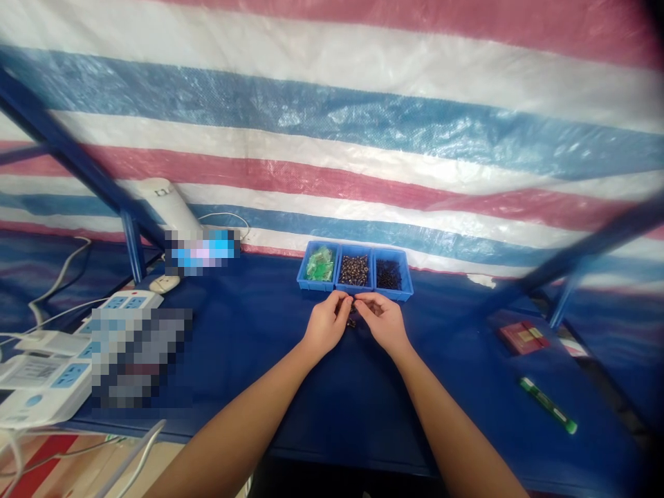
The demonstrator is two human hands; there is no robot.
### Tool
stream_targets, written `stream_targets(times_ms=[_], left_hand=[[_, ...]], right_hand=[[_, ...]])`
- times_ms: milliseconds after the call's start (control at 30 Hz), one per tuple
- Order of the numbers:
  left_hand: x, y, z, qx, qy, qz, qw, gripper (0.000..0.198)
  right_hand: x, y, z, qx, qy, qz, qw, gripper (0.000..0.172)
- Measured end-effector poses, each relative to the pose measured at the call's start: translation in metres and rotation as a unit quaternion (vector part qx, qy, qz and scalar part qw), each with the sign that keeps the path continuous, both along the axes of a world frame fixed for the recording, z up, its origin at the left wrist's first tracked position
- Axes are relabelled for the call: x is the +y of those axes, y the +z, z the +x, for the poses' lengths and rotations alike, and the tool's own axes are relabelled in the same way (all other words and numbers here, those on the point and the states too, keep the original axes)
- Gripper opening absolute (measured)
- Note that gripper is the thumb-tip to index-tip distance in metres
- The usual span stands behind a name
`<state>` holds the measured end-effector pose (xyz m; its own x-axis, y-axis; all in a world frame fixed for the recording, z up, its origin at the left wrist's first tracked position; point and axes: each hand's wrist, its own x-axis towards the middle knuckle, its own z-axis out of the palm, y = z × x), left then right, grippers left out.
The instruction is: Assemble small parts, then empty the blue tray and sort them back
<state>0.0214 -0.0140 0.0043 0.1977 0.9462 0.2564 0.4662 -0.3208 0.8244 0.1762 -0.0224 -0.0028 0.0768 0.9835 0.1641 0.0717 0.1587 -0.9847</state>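
My left hand (326, 323) and my right hand (382, 319) meet over the blue table (249, 346), fingertips pinched together on a small dark part (352, 313) between them. The part is too small to name. Just beyond my hands stand three small blue bins in a row: the left bin (318, 265) holds green pieces, the middle bin (354, 270) holds brownish small parts, and the right bin (390, 274) holds dark small parts.
White power strips (46, 377) with cables lie at the left edge. A white device (164, 203) leans at the back left. A red box (523, 337) and a green pen (548, 405) lie on the right. A striped tarp (363, 124) hangs behind.
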Motion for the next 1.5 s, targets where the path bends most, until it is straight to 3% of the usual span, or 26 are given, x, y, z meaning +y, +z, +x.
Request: stream_targets(times_ms=[1500], left_hand=[[-0.0028,0.0029,0.0008,-0.044,-0.007,-0.018,0.999,0.022]], right_hand=[[-0.0026,0.0073,-0.0008,-0.039,-0.022,-0.006,0.999,0.024]])
